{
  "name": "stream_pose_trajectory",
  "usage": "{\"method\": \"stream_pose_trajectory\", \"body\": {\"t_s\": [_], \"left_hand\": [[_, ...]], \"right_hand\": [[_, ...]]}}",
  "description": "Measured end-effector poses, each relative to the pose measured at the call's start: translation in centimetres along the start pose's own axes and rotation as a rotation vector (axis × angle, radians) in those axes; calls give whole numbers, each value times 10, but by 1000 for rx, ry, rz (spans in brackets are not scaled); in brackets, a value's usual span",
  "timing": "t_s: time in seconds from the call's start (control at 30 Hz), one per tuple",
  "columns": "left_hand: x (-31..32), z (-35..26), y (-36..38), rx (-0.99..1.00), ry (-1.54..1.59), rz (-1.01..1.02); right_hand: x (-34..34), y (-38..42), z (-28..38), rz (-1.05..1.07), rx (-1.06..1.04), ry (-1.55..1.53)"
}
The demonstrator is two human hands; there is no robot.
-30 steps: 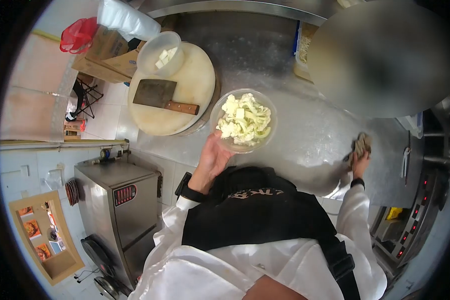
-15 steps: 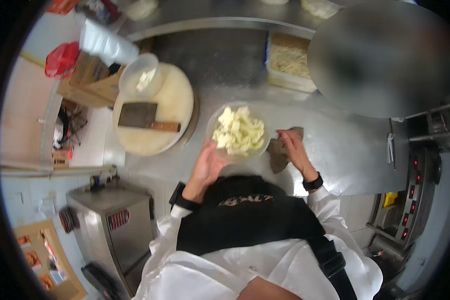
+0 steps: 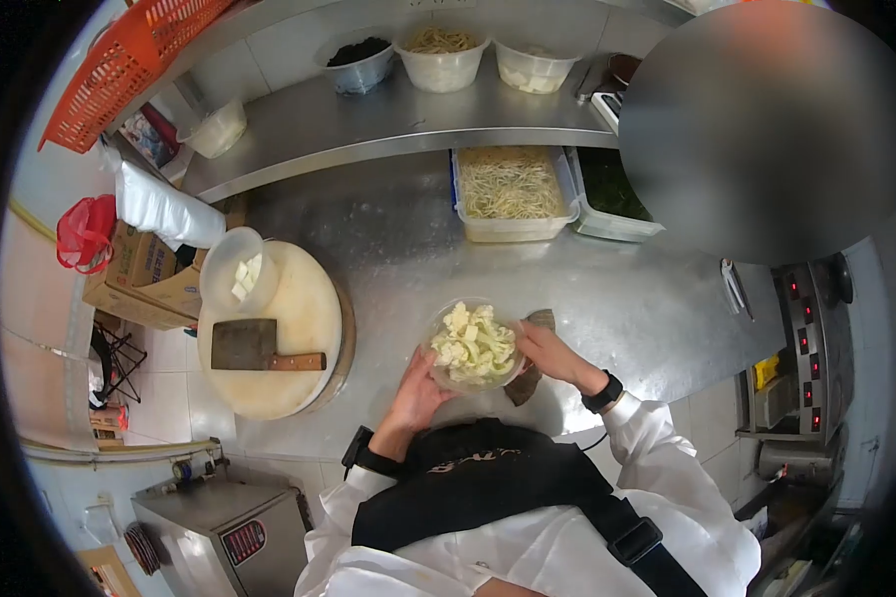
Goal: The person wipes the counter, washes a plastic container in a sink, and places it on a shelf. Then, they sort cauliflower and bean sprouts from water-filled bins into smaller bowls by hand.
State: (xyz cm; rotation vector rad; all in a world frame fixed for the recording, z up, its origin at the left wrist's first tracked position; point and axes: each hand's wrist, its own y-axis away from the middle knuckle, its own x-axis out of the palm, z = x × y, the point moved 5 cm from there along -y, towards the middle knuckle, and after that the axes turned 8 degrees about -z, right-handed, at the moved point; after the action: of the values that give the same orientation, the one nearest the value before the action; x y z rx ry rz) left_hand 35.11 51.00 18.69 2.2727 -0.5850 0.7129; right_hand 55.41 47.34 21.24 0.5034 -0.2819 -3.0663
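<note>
In left hand (image 3: 418,400), clasped by its left wall near front edge of table (image 3: 398,269): bowl of cauliflower (image 3: 465,384). At its right side, right hand (image 3: 555,355), grip unclear, beside cloth (image 3: 524,387). Probably light, slippery; best cupped low.

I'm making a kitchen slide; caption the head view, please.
Left hand holding a bowl of cauliflower, right hand at its rim, a cleaver on the board.
</note>
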Motion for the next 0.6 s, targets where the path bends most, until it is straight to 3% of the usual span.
{"method": "stream_pose_trajectory", "body": {"t_s": [0.1, 0.17, 0.23, 0.3, 0.37, 0.4, 0.47, 0.6], "left_hand": [[5, 5, -23, -24, 17, -49], [5, 12, -43, -15, 2, -96], [-20, 49, -63, -112, -308, -222], [-34, 87, -88, 275, -746, 157], [-8, 97, -89, 500, -894, 414], [-3, 105, -94, 498, -895, 413], [11, 132, -99, 436, -967, 673], [22, 155, -114, 238, -933, 733]], "right_hand": [[-20, -4, 1, -52, -14, -73], [-33, -8, -19, -95, 157, -136], [-47, -13, -46, -146, 173, -178], [-61, -13, -68, -228, 201, -290], [-77, -11, -99, -309, 195, -316], [-87, -9, -116, -387, 199, -342], [-105, -4, -139, -441, 215, -350], [-151, 5, -206, -611, 257, -347]]}}
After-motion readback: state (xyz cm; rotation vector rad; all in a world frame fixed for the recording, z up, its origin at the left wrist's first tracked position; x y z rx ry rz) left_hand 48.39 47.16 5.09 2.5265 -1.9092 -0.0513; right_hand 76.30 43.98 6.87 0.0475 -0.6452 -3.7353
